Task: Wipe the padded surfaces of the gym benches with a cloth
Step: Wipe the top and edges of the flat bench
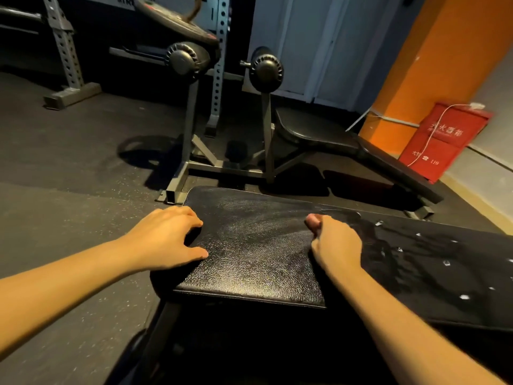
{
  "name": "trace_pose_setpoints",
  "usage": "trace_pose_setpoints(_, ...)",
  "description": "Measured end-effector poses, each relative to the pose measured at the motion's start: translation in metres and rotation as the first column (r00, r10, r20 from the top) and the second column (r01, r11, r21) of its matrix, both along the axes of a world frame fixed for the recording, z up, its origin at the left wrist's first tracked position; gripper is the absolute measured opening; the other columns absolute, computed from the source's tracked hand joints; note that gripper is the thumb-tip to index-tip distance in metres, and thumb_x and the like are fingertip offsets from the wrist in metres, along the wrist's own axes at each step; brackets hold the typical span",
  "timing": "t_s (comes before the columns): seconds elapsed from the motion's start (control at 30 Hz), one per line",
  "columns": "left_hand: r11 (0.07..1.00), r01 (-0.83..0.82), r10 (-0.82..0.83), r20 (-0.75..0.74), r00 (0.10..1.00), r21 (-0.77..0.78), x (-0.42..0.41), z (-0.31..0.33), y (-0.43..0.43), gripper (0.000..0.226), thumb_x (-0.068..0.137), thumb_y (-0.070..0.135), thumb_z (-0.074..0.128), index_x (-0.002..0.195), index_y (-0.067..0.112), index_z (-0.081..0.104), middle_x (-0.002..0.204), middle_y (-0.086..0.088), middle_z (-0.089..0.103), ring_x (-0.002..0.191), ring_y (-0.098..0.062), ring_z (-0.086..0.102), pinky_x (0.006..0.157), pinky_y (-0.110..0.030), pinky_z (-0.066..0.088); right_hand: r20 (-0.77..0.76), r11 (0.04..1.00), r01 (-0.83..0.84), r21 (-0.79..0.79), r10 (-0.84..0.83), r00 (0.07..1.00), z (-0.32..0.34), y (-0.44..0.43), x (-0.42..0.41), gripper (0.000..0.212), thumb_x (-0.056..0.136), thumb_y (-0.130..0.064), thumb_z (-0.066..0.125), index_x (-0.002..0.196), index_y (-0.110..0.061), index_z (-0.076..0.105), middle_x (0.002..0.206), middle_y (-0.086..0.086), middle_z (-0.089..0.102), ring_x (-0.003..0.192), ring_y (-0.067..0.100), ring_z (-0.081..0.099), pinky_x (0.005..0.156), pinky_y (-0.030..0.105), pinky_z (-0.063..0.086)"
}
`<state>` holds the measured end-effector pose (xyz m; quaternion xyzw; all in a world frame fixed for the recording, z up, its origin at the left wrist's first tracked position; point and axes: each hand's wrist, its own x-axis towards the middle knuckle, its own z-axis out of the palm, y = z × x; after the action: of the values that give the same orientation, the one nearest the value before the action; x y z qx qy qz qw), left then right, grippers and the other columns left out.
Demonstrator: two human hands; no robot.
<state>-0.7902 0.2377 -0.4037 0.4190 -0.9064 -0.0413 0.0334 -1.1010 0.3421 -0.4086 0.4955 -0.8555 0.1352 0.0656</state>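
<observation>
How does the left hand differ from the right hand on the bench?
The left hand lies with fingers spread on the left edge of the pad; the right hand is curled like a fist further right. The left hand holds nothing; the right hand seems to grip the dark cloth. Both rest on the same black pad.

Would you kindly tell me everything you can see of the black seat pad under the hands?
The seat pad is black, grained, leather-like upholstery with a seamed front edge, lying flat, its sheen streaked. The left hand rests spread on its left edge; the curled right hand grips a dark cloth flecked white at its right side.
</observation>
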Motion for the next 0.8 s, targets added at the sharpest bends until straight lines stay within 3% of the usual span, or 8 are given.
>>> trace_pose_setpoints(0.13, 0.998, 0.04, -0.039, -0.014, 0.999, 0.044, -0.011, 0.001, 0.005, 0.08, 0.081, 0.079, 0.054, 0.143, 0.027, 0.057, 0.143, 0.011, 0.054, 0.129, -0.011, 0.051, 0.108, -0.031, 0.04, 0.054, 0.925, -0.371, -0.078, 0.376, 0.925, -0.005, 0.013, 0.112, 0.038, 0.082, -0.008, 0.066, 0.113, -0.03, 0.063, 0.106, -0.002, 0.073, 0.095, 0.027, 0.069, 0.079, 0.034, 0.053)
trace_pose_setpoints(0.23, 0.994, 0.053, -0.053, -0.006, 0.999, 0.093, -0.014, 0.0, 0.005, 0.1, 0.065, 0.089, 0.033, 0.14, 0.029, 0.06, 0.141, 0.011, 0.055, 0.126, -0.012, 0.052, 0.105, -0.032, 0.041, 0.031, 0.812, -0.577, -0.086, 0.581, 0.813, -0.022, 0.035, 0.117, 0.019, 0.086, -0.021, 0.061, 0.105, -0.026, 0.062, 0.1, -0.004, 0.073, 0.088, 0.028, 0.067, 0.073, 0.036, 0.054)
trace_pose_setpoints(0.33, 0.994, 0.068, -0.068, -0.001, 0.998, 0.091, -0.014, -0.001, 0.003, 0.106, 0.061, 0.093, 0.025, 0.141, 0.031, 0.058, 0.141, 0.013, 0.054, 0.127, -0.011, 0.051, 0.106, -0.032, 0.04, -0.003, 0.93, -0.367, 0.03, 0.367, 0.93, -0.017, 0.055, 0.039, 0.037, 0.091, -0.028, 0.055, 0.127, -0.038, 0.058, 0.118, -0.012, 0.071, 0.105, 0.019, 0.064, 0.083, 0.034, 0.051)
trace_pose_setpoints(0.47, 0.991, 0.101, -0.103, 0.011, 0.995, 0.09, -0.02, -0.004, 0.007, 0.108, 0.061, 0.093, 0.023, 0.144, 0.032, 0.054, 0.143, 0.013, 0.052, 0.129, -0.01, 0.048, 0.108, -0.033, 0.038, -0.05, 0.995, 0.082, 0.059, -0.079, 0.996, -0.002, 0.074, -0.018, 0.032, 0.096, -0.026, 0.053, 0.128, -0.027, 0.06, 0.115, 0.002, 0.071, 0.106, 0.028, 0.065, 0.081, 0.037, 0.05)
trace_pose_setpoints(0.53, 0.988, 0.117, -0.118, 0.006, 0.993, 0.104, -0.027, -0.001, 0.011, 0.114, 0.058, 0.098, 0.022, 0.145, 0.031, 0.054, 0.145, 0.013, 0.051, 0.131, -0.011, 0.047, 0.11, -0.034, 0.038, -0.023, 1.0, 0.013, 0.018, -0.012, 1.0, -0.006, 0.069, 0.025, 0.037, 0.091, -0.018, 0.059, 0.127, -0.027, 0.062, 0.113, 0.002, 0.071, 0.105, 0.028, 0.067, 0.082, 0.035, 0.05)
trace_pose_setpoints(0.67, 0.974, 0.2, -0.203, 0.021, 0.979, 0.11, -0.047, 0.006, 0.018, 0.123, 0.054, 0.108, 0.017, 0.141, 0.032, 0.057, 0.14, 0.012, 0.055, 0.129, -0.011, 0.048, 0.109, -0.036, 0.038, -0.006, 0.904, -0.402, -0.145, 0.405, 0.914, -0.031, 0.079, 0.105, 0.026, 0.085, -0.019, 0.062, 0.109, -0.026, 0.067, 0.1, -0.004, 0.072, 0.089, 0.023, 0.068, 0.075, 0.034, 0.055)
trace_pose_setpoints(0.73, 0.947, 0.239, -0.231, -0.063, 0.971, 0.215, -0.054, 0.01, 0.024, 0.102, 0.061, 0.101, 0.042, 0.137, 0.035, 0.061, 0.135, 0.017, 0.058, 0.126, -0.006, 0.049, 0.109, -0.033, 0.04, 0.141, 0.908, -0.379, -0.177, 0.405, 0.904, -0.027, 0.081, 0.086, 0.017, 0.092, -0.026, 0.056, 0.106, -0.026, 0.066, 0.099, -0.007, 0.071, 0.089, 0.019, 0.064, 0.075, 0.036, 0.051)
trace_pose_setpoints(0.8, 0.873, 0.268, -0.169, -0.263, 0.95, 0.408, -0.063, 0.014, 0.032, 0.076, 0.067, 0.082, 0.069, 0.13, 0.039, 0.066, 0.128, 0.024, 0.061, 0.122, 0.003, 0.053, 0.111, -0.033, 0.043, 0.369, 0.945, -0.195, -0.264, 0.285, 0.885, -0.014, 0.086, 0.061, 0.007, 0.094, -0.024, 0.061, 0.097, -0.024, 0.068, 0.086, -0.009, 0.07, 0.079, 0.013, 0.06, 0.069, 0.031, 0.043)
